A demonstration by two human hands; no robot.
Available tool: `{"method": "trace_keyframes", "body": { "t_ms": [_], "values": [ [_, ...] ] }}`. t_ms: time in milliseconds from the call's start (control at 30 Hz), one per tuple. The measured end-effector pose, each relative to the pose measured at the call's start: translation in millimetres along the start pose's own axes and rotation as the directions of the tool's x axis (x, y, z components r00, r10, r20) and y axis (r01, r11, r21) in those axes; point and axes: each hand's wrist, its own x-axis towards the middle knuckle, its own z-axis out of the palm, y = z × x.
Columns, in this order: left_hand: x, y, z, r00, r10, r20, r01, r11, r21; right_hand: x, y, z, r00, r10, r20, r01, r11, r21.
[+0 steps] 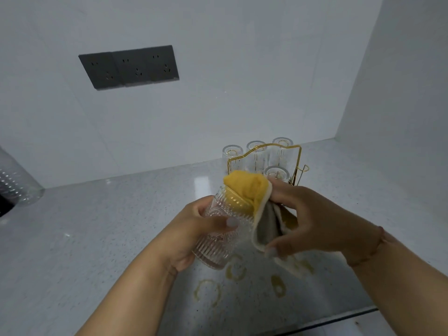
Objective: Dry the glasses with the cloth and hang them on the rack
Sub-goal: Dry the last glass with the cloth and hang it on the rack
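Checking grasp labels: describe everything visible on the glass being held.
The glass is a clear ribbed tumbler with an embossed motif on its side and a thick base. It is held above the speckled countertop, tilted, base toward the camera and mouth up and away. The left hand grips its body, thumb across the front. The yellow cloth, held by the right hand, is stuffed into its mouth and folds out over the rim.

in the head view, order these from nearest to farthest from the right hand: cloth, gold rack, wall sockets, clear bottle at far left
From the right hand:
1. cloth, pinched in its fingers and stuffed into the mouth of the glass.
2. gold rack, just behind the hand, holding upturned glasses.
3. wall sockets, up on the back wall, to the left.
4. clear bottle, at the far left edge.
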Motion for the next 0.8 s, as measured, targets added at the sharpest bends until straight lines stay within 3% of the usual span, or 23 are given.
{"method": "trace_keyframes", "body": {
  "t_ms": [133, 267, 467, 600, 667, 800],
  "values": [
    [2, 3, 8, 0.997, -0.018, 0.070, 0.013, 0.997, 0.070, 9, -12, -4, 0.984, -0.025, 0.175, 0.032, 0.999, -0.035],
    [5, 9, 20, 0.977, -0.084, 0.198, 0.062, 0.991, 0.115, 11, -15, 6, 0.945, 0.019, 0.326, -0.055, 0.993, 0.101],
    [9, 6, 19, 0.959, -0.237, 0.157, 0.236, 0.971, 0.031, 6, 4, 9, 0.953, 0.191, 0.236, -0.231, 0.961, 0.151],
    [7, 0, 7, 0.964, -0.264, 0.015, 0.263, 0.950, -0.166, 3, 15, 5, 0.960, 0.279, 0.009, -0.277, 0.947, 0.165],
    [3, -4, 16, 0.952, -0.304, -0.028, 0.297, 0.943, -0.149, 2, 18, 6, 0.959, 0.277, -0.063, -0.267, 0.955, 0.132],
    [4, -16, 36, 0.910, -0.373, -0.179, 0.334, 0.917, -0.217, 0, 7, 17, 0.985, 0.173, -0.003, -0.173, 0.985, 0.011]
  ]
}}
